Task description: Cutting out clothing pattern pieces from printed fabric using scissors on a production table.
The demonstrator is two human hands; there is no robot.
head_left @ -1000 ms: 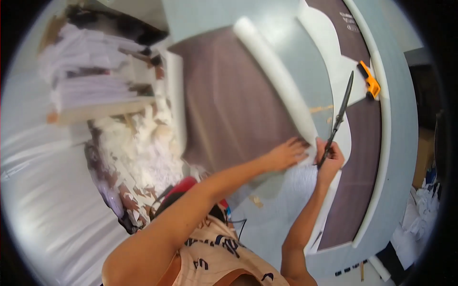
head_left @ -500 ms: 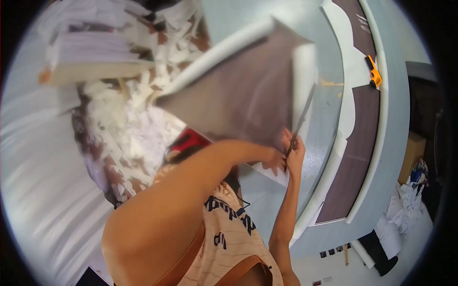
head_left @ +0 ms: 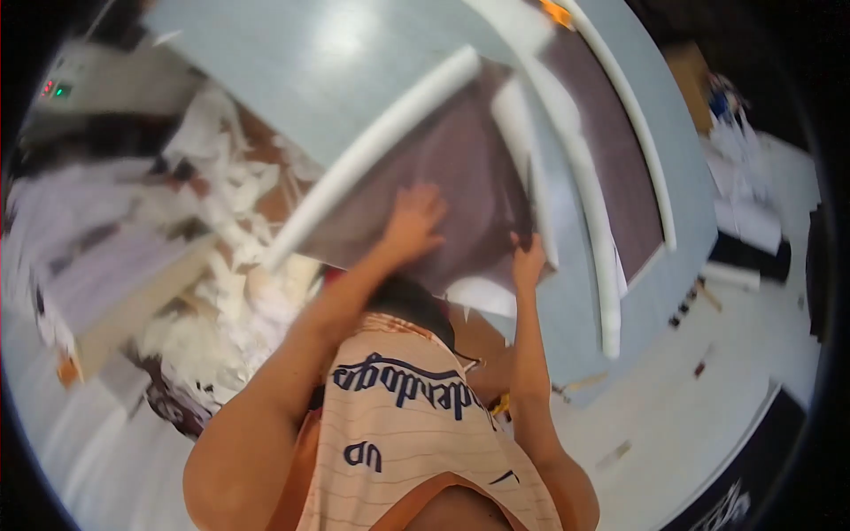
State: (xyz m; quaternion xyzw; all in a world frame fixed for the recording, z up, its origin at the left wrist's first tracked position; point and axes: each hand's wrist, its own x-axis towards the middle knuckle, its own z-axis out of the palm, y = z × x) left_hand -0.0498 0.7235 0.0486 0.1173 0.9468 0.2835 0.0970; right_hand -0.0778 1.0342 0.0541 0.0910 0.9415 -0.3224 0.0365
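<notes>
A dark brown sheet point(head_left: 452, 146) lies on the light blue-grey table, its left edge bordered by a long white roll point(head_left: 381, 137) and its right by a white strip point(head_left: 512, 119). My left hand point(head_left: 414, 221) rests flat on the brown surface with fingers spread, slightly blurred. At the sheet's lower right, my right hand point(head_left: 529, 263) is closed around scissors point(head_left: 531, 190). Their dark, narrow blades point away from me along the white strip; the handles are mostly hidden by my fingers. White material point(head_left: 482, 296) shows at the near edge.
Another brown piece point(head_left: 611, 133) with white borders lies to the right, near an orange tool point(head_left: 556, 12) at the far edge. White scraps point(head_left: 239, 292) are heaped at the left, beside a stack of pale sheets point(head_left: 124, 257). A cardboard box point(head_left: 689, 84) stands beyond the table.
The brown sheet has come down from a raised, tilted position onto the table. My left hand has left the right hand's side and moved left onto it. The view has turned.
</notes>
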